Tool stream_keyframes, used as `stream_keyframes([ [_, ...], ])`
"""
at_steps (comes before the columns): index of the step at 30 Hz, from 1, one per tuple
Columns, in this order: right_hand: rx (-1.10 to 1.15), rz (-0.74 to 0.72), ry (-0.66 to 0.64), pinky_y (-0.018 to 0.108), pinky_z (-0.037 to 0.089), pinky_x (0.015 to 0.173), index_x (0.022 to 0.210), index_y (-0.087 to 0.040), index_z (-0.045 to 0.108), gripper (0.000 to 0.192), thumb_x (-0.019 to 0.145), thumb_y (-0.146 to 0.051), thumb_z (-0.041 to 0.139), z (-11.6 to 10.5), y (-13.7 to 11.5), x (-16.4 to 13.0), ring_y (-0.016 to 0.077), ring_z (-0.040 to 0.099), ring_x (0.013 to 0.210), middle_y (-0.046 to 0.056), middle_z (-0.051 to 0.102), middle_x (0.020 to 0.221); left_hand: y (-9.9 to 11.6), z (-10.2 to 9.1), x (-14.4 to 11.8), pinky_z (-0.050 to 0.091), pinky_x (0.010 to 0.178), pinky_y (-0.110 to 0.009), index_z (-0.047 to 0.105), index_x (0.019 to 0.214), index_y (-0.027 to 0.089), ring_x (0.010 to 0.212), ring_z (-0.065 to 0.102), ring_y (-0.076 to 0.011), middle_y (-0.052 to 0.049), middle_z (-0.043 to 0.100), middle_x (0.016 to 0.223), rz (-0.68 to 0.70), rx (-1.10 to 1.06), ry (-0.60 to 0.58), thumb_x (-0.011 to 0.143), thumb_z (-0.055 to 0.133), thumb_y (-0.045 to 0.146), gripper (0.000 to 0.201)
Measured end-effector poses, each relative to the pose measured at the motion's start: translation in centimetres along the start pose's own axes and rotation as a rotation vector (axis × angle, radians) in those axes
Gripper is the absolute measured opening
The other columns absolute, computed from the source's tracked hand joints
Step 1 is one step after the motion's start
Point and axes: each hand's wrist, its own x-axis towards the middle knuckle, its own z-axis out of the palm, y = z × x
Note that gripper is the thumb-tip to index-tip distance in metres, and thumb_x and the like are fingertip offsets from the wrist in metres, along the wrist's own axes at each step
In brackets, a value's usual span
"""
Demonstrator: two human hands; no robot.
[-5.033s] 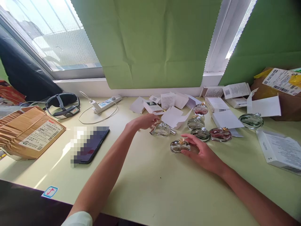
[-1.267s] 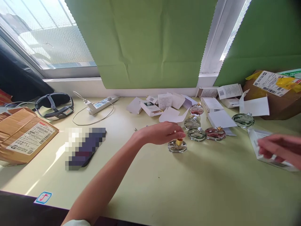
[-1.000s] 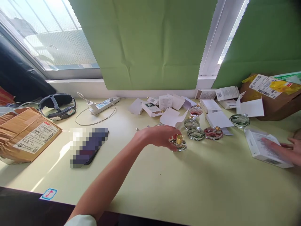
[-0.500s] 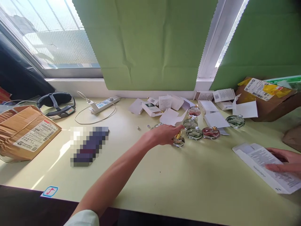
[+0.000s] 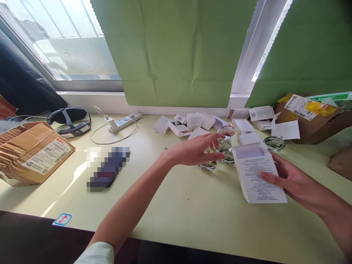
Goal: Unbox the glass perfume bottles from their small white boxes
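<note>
My right hand point(image 5: 288, 176) grips a white printed box point(image 5: 260, 178) by its right side, thumb across the printed face and the box's top end towards the glass bottles. Over the bottles reaches my left hand point(image 5: 199, 150), its fingers apart and nothing held in it. Just below its fingers lies a clear glass bottle point(image 5: 208, 166). A greenish glass bottle point(image 5: 227, 158) sits between that hand and the box, and a reddish one point(image 5: 227, 130) lies farther back. The box hides some of the bottles.
Several white boxes point(image 5: 178, 127) lie along the windowsill, with another glass bottle point(image 5: 274, 143) to the right. A brown carton point(image 5: 302, 121) stands at the back right, another carton point(image 5: 38, 152) at left. A phone point(image 5: 110, 168), power strip point(image 5: 123, 123) and headset point(image 5: 70, 123) lie left.
My right hand has brought the white box leftward from the right edge, in front of the bottles. My left hand has opened and shifted slightly right, off the bottle with the gold top.
</note>
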Motion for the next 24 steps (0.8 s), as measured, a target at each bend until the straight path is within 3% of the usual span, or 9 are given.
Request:
stream_keyframes([
  [3, 0.047, -0.027, -0.088, 0.033, 0.064, 0.081, 0.134, -0.041, 0.05, 0.068, 0.075, -0.037, 0.084, 3.3, -1.3, 0.2, 0.0296, 0.068, 0.116, 0.004, 0.066, 0.135, 0.9, -0.6, -0.6, 0.047, 0.089, -0.032, 0.052, 0.128, 0.024, 0.109, 0.059, -0.0194, -0.009, 0.057, 0.129, 0.04, -0.01, 0.021, 0.099, 0.047, 0.052, 0.041],
  [6, 0.074, -0.072, -0.115, 0.033, 0.063, 0.082, 0.138, -0.041, 0.042, 0.076, 0.075, -0.036, 0.084, 5.2, -2.1, 0.4, 0.0283, 0.066, 0.119, 0.003, 0.063, 0.139, 1.0, -1.0, -1.1, 0.049, 0.082, -0.033, 0.055, 0.121, 0.025, 0.097, 0.06, -0.0177, -0.008, 0.054, 0.13, 0.021, -0.022, 0.013, 0.097, 0.05, 0.056, 0.04],
  [11, 0.089, -0.149, -0.164, 0.04, 0.062, 0.084, 0.142, -0.042, 0.04, 0.079, 0.076, -0.038, 0.083, 6.2, -2.5, 1.4, 0.0277, 0.069, 0.113, 0.004, 0.066, 0.135, 0.5, -1.9, -1.2, 0.049, 0.076, -0.03, 0.056, 0.115, 0.022, 0.096, 0.061, -0.0171, -0.007, 0.061, 0.118, 0.023, -0.08, 0.038, 0.095, 0.053, 0.053, 0.036],
  [17, 0.132, -0.274, -0.223, 0.037, 0.061, 0.081, 0.138, -0.045, 0.045, 0.062, 0.084, -0.052, 0.073, 6.7, -2.8, 2.7, 0.0252, 0.069, 0.109, 0.002, 0.065, 0.136, 0.7, -3.0, -1.5, 0.043, 0.057, -0.022, 0.055, 0.097, 0.02, 0.073, 0.061, -0.0103, -0.002, 0.066, 0.088, -0.041, -0.199, 0.041, 0.097, 0.053, 0.046, 0.026],
  [19, 0.127, -0.336, -0.149, 0.037, 0.06, 0.083, 0.134, -0.043, 0.051, 0.048, 0.091, -0.063, 0.056, 6.7, -2.8, 3.3, 0.0256, 0.066, 0.114, 0.002, 0.064, 0.137, 0.8, -3.3, -1.7, 0.043, 0.055, -0.022, 0.054, 0.097, 0.02, 0.071, 0.061, -0.0098, -0.001, 0.067, 0.085, -0.064, -0.232, 0.04, 0.096, 0.054, 0.046, 0.026],
  [21, 0.018, -0.378, 0.016, 0.037, 0.058, 0.089, 0.124, -0.038, 0.06, 0.041, 0.094, -0.064, 0.048, 6.7, -2.4, 3.9, 0.0267, 0.064, 0.117, 0.003, 0.067, 0.13, 0.7, -3.6, -2.0, 0.047, 0.058, -0.022, 0.054, 0.098, 0.02, 0.074, 0.062, -0.0106, -0.002, 0.068, 0.086, -0.082, -0.253, 0.055, 0.096, 0.055, 0.046, 0.026],
  [24, -0.226, -0.366, 0.062, 0.04, 0.054, 0.098, 0.12, -0.035, 0.064, 0.034, 0.09, -0.051, 0.064, 7.0, -1.3, 4.4, 0.029, 0.063, 0.12, 0.003, 0.071, 0.123, 0.5, -3.9, -2.2, 0.051, 0.065, -0.024, 0.053, 0.099, 0.02, 0.079, 0.065, -0.012, -0.002, 0.068, 0.088, -0.097, -0.26, 0.081, 0.095, 0.056, 0.047, 0.027],
])
